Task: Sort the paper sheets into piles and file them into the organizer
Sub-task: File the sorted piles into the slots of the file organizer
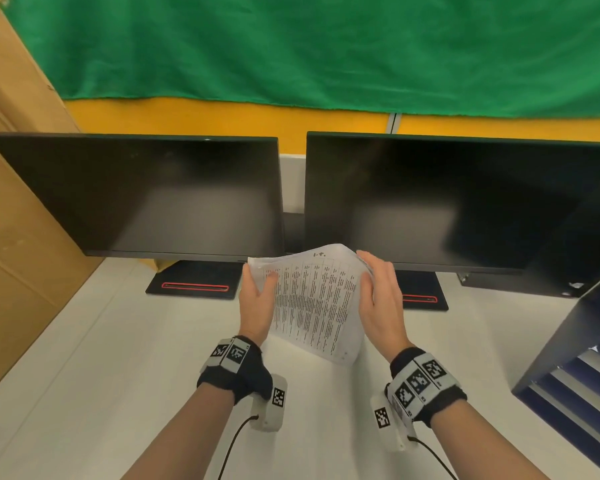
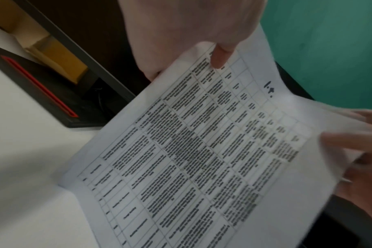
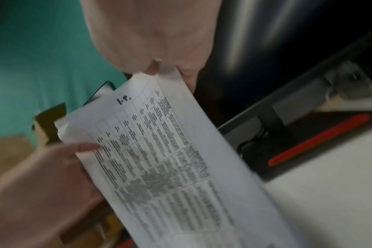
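Note:
I hold a thin stack of paper sheets (image 1: 316, 303), printed with a dense table, tilted above the white desk between both hands. My left hand (image 1: 260, 285) pinches the left edge, with its thumb (image 2: 221, 55) on the printed face and the fingers underneath. My right hand (image 1: 371, 282) pinches the upper right edge, and the right wrist view shows the sheets (image 3: 170, 159) caught between its thumb and fingers. The left wrist view shows the sheets (image 2: 202, 159) with a handwritten mark near the top. The dark blue organizer (image 1: 568, 358), with stacked shelves, stands at the right edge of the desk.
Two dark monitors (image 1: 153, 195) (image 1: 447, 202) stand side by side just behind the sheets, their black bases (image 1: 194, 282) marked with red stripes. A large cardboard box (image 1: 14, 237) lines the left side. The white desk (image 1: 101, 375) stretches toward me under my forearms.

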Demonstrator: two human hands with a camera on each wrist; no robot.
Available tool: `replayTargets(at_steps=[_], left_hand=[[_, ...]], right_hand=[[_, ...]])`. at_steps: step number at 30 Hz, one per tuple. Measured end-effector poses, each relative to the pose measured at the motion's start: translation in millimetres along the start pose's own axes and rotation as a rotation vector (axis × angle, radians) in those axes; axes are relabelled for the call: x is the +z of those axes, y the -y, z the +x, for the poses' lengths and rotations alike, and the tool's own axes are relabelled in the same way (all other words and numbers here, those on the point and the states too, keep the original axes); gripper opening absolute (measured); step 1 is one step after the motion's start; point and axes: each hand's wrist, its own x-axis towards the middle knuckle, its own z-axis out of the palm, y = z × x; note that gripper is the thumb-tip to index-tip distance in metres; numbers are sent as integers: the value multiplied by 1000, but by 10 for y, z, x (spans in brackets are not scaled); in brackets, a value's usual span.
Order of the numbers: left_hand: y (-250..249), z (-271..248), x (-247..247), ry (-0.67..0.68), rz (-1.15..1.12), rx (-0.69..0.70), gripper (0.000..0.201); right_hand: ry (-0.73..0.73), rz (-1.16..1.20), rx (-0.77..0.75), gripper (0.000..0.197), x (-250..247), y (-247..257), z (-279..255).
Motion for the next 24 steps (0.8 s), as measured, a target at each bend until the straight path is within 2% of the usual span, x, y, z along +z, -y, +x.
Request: replayTargets(at_steps=[2,4,6,9,12,15,18,22,24], left_hand=[[37,8,-25,25,-23,-59,24],[89,-11,-50,54,-50,-141,23],[107,-58,-43,50,-103,-202,20],[148,-108,-6,-5,-146,-215,19],[306,-163,33,-67,-125,-245,19],[507,-222,37,-53,-87,-329,27],[688,-211,39,-30,-54,-381,40],[901,-107,-27,-20,-56,-531,32],[1015,-36,-64,12,-22,-554,38]], right_hand=[[-80,279,167,30,5,-16,-12],[-45,593,384,31,18,-45,-59],[21,711,526,30,55,-99,-123],[14,820,631,27,115,-155,-156],[-4,800,661,23,148,-230,-160],[34,672,701,30,218,-324,-220],[36,666,799,40,296,-404,-288],[39,673,888,45,372,-508,-296],[45,644,889,42,373,-491,-280]])
